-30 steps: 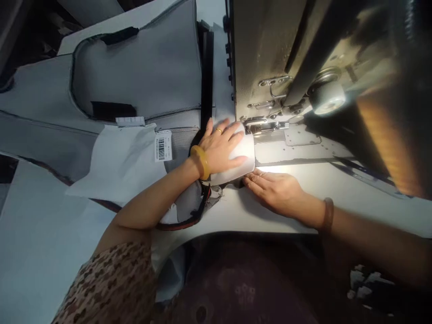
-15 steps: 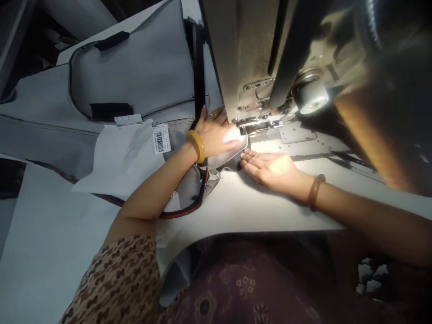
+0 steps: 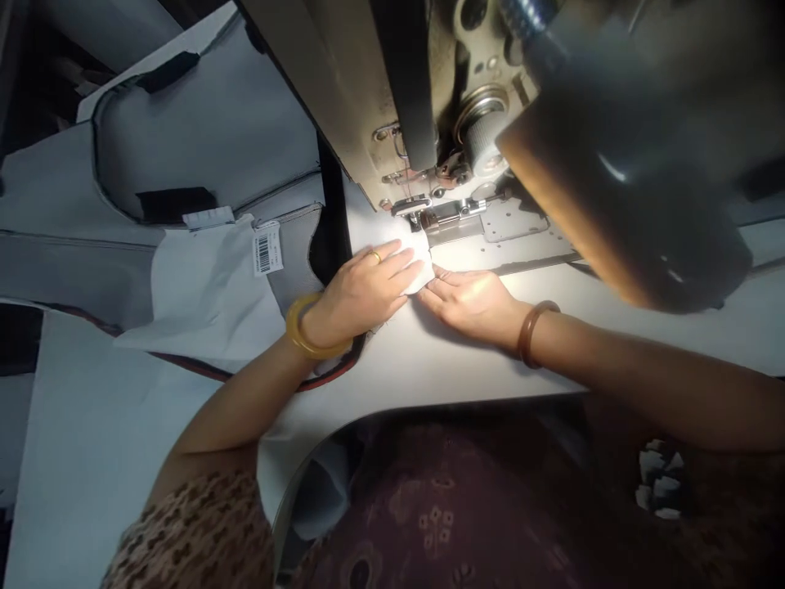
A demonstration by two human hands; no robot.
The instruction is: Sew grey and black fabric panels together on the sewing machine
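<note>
Grey fabric pieces (image 3: 214,123) with black edging spread left of the sewing machine (image 3: 343,90). My left hand (image 3: 368,290) lies on a white piece (image 3: 417,249) beside the needle area, its fingers apart and pressing down. Close to its right, my right hand (image 3: 469,303) pinches the edge of that white piece with fingertips together. The machine's presser foot (image 3: 415,219) stands just above the piece's upper end. A barcode label (image 3: 268,251) sits on the fabric near white sheeting (image 3: 202,282).
A dark, blurred machine part (image 3: 625,180) hangs over the right side. The white table (image 3: 447,376) has a curved front edge close to my body. Black straps (image 3: 175,203) lie on the grey fabric.
The view has shifted, so the machine appears further left. My left hand has drawn back towards me, its fingers now on the white piece; my right fingertips are nearer to it.
</note>
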